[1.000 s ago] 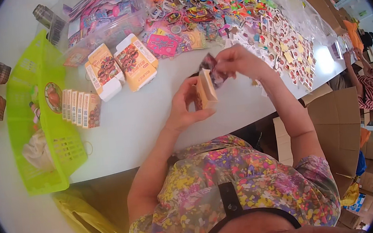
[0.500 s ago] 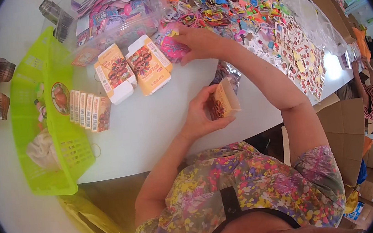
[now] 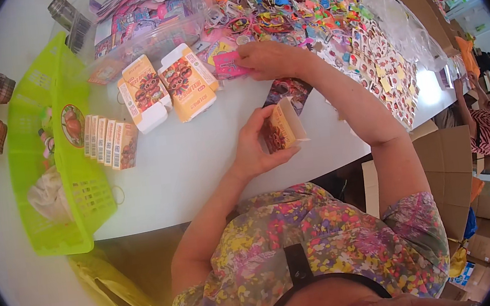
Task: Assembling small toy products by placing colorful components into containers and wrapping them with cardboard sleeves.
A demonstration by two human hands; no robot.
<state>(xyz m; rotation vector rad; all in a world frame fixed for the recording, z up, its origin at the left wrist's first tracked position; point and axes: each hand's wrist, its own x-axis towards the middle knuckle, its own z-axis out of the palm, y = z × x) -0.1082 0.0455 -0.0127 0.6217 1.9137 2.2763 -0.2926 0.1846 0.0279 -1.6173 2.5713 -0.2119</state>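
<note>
Where left hand (image 3: 254, 146) grips: small orange box (image 3: 280, 128), seemingly open-topped.

The left hand (image 3: 254, 146) grips a small open-topped orange carton (image 3: 281, 127) above the white table (image 3: 198, 164), near the table's front edge. The right hand (image 3: 267, 60) reaches farther out, fingertips on a pink packet (image 3: 228, 65) at the edge of a heap of colourful small toys and packets (image 3: 301, 7). A dark printed packet (image 3: 286, 91) lies between the hands. Left of the pink packet lie two flat orange-and-white cartons (image 3: 168, 86); farther left a row of folded cartons (image 3: 109, 141) stands just beside a lime green plastic basket (image 3: 80, 196).
</note>
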